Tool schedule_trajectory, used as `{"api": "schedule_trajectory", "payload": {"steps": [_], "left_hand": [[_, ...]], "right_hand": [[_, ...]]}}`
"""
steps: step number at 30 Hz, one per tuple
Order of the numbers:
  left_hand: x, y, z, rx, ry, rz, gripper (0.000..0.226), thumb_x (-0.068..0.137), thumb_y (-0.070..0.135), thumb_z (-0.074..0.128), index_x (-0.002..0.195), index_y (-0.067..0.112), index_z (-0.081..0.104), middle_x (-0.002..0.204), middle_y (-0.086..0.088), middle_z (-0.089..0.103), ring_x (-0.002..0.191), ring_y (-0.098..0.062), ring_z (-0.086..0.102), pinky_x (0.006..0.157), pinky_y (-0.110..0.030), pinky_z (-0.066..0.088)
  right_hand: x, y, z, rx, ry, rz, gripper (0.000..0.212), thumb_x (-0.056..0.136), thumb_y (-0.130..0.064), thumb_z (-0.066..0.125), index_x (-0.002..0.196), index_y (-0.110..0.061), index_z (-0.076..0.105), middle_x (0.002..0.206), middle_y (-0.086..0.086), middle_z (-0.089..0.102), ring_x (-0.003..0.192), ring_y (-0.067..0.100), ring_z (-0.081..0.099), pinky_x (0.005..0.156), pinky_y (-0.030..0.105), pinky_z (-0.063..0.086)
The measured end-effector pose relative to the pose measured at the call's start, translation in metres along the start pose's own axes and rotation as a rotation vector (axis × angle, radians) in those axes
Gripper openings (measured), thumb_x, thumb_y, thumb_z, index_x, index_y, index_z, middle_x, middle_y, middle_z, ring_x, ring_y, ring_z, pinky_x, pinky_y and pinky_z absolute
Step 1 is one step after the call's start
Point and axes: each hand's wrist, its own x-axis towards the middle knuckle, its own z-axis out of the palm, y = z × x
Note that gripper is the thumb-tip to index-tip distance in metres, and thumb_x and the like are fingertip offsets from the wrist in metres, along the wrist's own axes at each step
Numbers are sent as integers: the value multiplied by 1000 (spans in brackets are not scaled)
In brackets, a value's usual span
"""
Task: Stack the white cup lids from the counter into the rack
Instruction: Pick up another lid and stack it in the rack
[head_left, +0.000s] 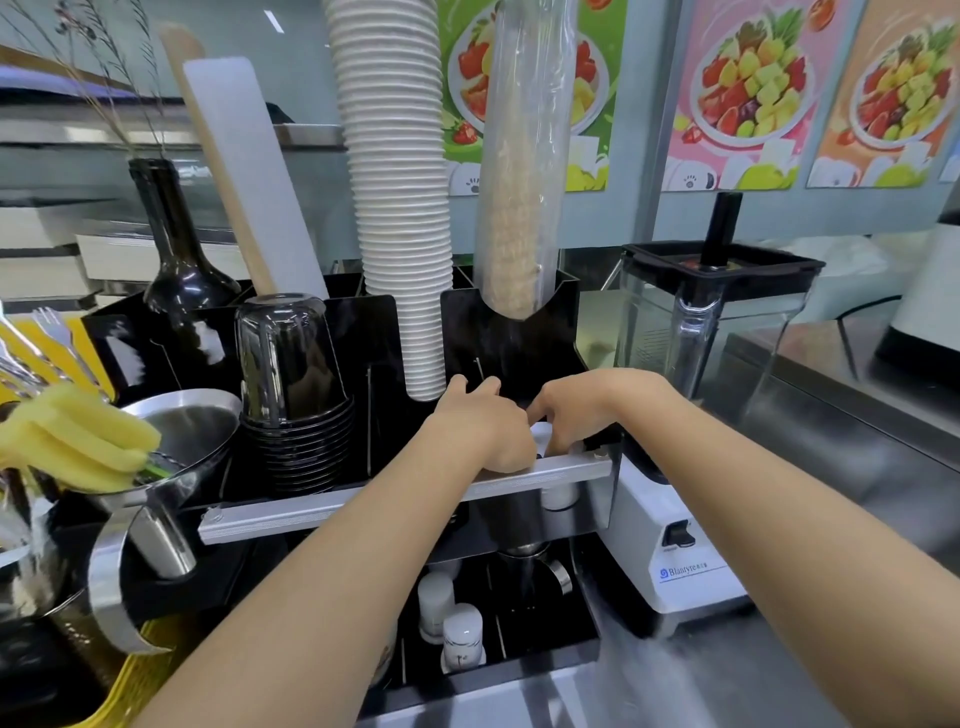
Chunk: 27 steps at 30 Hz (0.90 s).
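Both the left hand (480, 431) and right hand (576, 415) close around what seems a stack of white lids (540, 434) in the black rack (519, 332): light, thin, slippery plastic, best pinched by the rims.

A stainless steel counter (810, 441) runs along the wall. On it stands a black acrylic rack (519, 332), its compartments filled, with a silver bar (363, 499) across its front. Just beside the rack on the right sits a white blender base (675, 561) carrying a clear jug (706, 332) with a black lid. A white appliance (930, 306) stands further right.
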Motion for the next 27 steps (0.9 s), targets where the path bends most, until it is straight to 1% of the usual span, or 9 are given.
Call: {"api": "schedule_trajectory", "payload": {"steps": [3,6,8,9,11,14,16,21,27], "left_hand": [[-2,-1,3,4,28,10,38,88,23,34,119,10,52,132,-4,47,127,-22,25,111,-47,12],[-13,-6,15,-92,240,62,42,93,27,31,133,16,41,146,-3,34,136,-20,20,114,-45,8],[-26,-6,22,-205,431,66,46,95,34,33,137,18,35,150,-3,30,139,-18,20,114,-39,11],[-36,-5,25,-249,515,63,49,94,39,35,139,19,32,151,-3,30,139,-18,21,114,-37,12],[-58,-4,28,-336,662,51,55,91,45,39,140,21,30,151,-3,31,139,-18,23,113,-35,15],[-107,-2,38,-477,807,20,56,89,45,46,138,21,35,148,-4,37,136,-20,30,112,-38,23],[-140,2,55,-557,820,-19,56,88,44,47,138,21,35,146,-4,39,136,-19,31,113,-38,24],[-201,19,119,-701,677,-151,55,88,41,49,138,21,34,146,-2,40,136,-17,31,113,-38,25],[-252,42,194,-737,489,-220,58,88,44,48,138,20,34,146,-2,40,134,-17,33,111,-37,28]], "right_hand": [[0,-4,1,-33,0,30,58,79,-20,59,132,-35,42,76,-3,55,71,15,51,69,28,41],[-11,-3,5,-34,93,20,57,78,-26,56,132,-31,40,85,-10,54,90,19,50,91,40,36],[-25,0,6,88,196,-28,65,76,-38,60,136,-32,34,116,-8,58,114,20,48,105,47,30],[-33,1,7,120,267,-36,71,75,-44,62,138,-33,30,135,-4,49,126,22,41,109,51,26],[-53,3,9,140,473,-23,79,76,-54,60,142,-35,22,149,-1,32,135,23,31,111,56,18],[-87,-10,34,319,718,-117,80,75,-57,58,142,-36,20,147,0,35,132,20,35,110,55,23],[-105,-24,66,418,766,-183,80,75,-57,59,142,-35,20,146,0,36,131,19,37,108,52,28],[-125,-67,159,443,564,-198,84,76,-52,62,144,-27,19,149,2,33,135,19,30,111,47,25],[-137,-118,259,478,275,-263,96,72,-57,65,145,-29,10,154,0,21,139,19,19,112,41,18]]}}
